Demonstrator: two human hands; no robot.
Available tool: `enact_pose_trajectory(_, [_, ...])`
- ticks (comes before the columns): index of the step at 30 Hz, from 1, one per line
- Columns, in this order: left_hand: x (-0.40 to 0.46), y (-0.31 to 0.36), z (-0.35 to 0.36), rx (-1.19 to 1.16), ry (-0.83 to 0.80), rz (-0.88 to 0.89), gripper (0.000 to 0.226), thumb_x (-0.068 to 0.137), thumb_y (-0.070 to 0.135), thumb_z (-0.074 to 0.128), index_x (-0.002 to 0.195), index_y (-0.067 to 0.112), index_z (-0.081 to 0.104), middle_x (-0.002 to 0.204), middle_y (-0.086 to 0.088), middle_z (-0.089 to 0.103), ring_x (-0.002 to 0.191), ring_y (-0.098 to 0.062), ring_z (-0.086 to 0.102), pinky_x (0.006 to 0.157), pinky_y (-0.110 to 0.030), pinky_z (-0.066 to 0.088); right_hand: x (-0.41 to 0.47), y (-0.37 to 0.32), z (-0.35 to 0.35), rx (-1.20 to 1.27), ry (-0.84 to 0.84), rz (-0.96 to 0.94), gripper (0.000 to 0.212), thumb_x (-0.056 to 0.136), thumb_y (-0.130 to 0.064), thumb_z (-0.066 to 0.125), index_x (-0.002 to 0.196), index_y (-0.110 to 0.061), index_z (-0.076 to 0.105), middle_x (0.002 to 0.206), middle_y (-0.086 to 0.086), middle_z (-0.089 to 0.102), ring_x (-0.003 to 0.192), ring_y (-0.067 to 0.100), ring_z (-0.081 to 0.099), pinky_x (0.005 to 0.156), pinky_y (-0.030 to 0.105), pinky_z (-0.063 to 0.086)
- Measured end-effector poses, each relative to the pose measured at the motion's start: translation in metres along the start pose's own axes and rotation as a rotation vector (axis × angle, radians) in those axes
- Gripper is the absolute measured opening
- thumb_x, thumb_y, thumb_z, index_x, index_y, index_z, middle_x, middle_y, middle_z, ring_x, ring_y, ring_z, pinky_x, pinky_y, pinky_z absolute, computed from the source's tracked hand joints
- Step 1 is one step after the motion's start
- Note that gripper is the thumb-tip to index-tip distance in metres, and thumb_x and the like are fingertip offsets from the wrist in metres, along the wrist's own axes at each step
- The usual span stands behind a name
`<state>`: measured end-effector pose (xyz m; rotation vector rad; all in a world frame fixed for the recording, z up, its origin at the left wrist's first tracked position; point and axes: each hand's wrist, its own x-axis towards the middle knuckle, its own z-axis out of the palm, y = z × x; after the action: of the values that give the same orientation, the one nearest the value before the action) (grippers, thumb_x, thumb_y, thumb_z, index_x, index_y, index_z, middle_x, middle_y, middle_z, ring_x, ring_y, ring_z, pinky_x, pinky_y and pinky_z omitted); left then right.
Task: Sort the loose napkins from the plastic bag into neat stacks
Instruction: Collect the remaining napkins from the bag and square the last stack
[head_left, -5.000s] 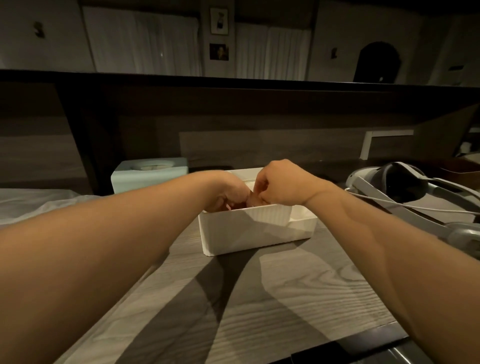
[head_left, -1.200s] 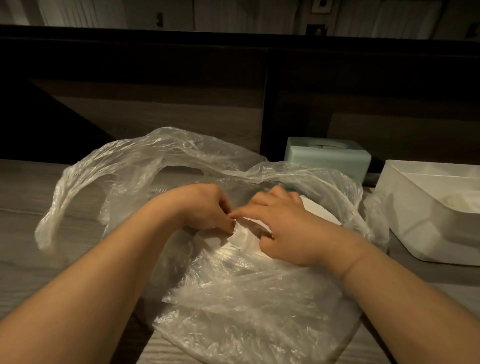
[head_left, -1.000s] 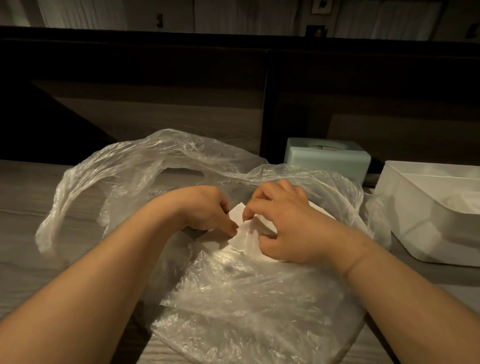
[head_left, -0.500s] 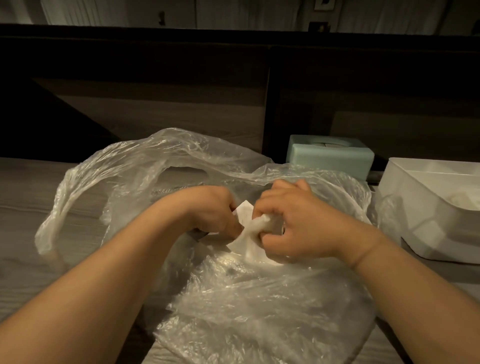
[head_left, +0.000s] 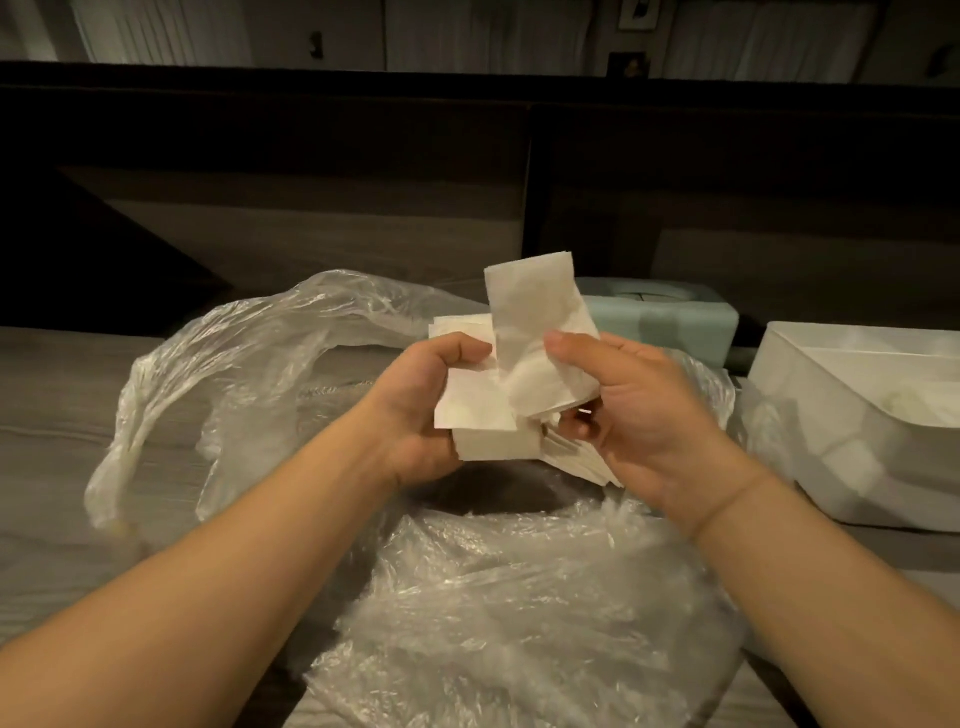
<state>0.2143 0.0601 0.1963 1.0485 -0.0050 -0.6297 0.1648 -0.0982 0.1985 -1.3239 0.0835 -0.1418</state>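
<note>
A clear plastic bag (head_left: 509, 613) lies crumpled and open on the wooden table. Above it I hold an uneven bunch of white napkins (head_left: 524, 353), raised clear of the bag. My left hand (head_left: 421, 410) grips the bunch from the left, fingers curled over its top edge. My right hand (head_left: 634, 410) holds the right side, with the thumb pressing on one napkin that sticks up above the others. Several napkin edges fan out below my right palm. The inside of the bag under my hands is dark and hidden.
A white plastic bin (head_left: 852, 421) stands at the right, close to my right wrist. A pale green tissue box (head_left: 670, 317) sits behind the bag. A dark wooden wall panel rises at the table's back edge. Bare table (head_left: 52, 415) shows to the left.
Both hands have lifted out of the bag, bringing the bunch of napkins up with them. Earlier they were pinching napkins inside the bag; five seconds ago they were in the white bin.
</note>
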Motion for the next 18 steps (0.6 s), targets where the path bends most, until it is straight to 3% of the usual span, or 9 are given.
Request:
enact_pose_trajectory(3, [0.002,-0.008,0.004,-0.086,-0.028,0.036,0.042,0.103,0.032,0.048,0.133,0.007,0.064,0.124,-0.02,0.071,0.119,-0.038,0.066,0.11,-0.055,0.045,0.001,0.003,0.0,-0.114,0.038,0.026,0.016,0.092,-0.021,0.073,0.097,-0.006,0.073,0.083,0.01,0.075,0.049,0.012,0.051,0.041,0.02,0.035])
enact_pose_trajectory(8, [0.005,-0.012,0.006,-0.131,-0.026,0.064,0.076,0.095,0.075,0.039,0.13,0.013,0.065,0.122,-0.02,0.073,0.113,-0.041,0.07,0.102,-0.055,0.051,0.001,0.005,0.001,-0.191,0.067,0.078,0.012,0.094,-0.02,0.069,0.097,-0.01,0.073,0.08,0.008,0.074,0.051,0.012,0.051,0.045,0.024,0.033])
enact_pose_trajectory(13, [0.001,-0.014,0.01,-0.059,-0.024,0.094,0.083,0.09,0.082,0.036,0.125,0.015,0.069,0.119,-0.017,0.074,0.106,-0.036,0.073,0.095,-0.05,0.055,0.001,0.003,0.0,-0.265,0.046,0.029,0.01,0.097,-0.018,0.064,0.101,-0.016,0.074,0.078,0.001,0.076,0.049,0.01,0.051,0.044,0.022,0.035])
enact_pose_trajectory(18, [0.003,-0.017,0.011,-0.031,-0.033,0.127,0.084,0.09,0.082,0.037,0.128,0.015,0.07,0.12,-0.014,0.074,0.1,-0.032,0.074,0.086,-0.046,0.059,-0.005,-0.001,0.003,-0.227,-0.054,-0.032,0.015,0.101,-0.018,0.06,0.104,-0.02,0.074,0.095,0.011,0.078,0.05,0.011,0.048,0.043,0.021,0.034])
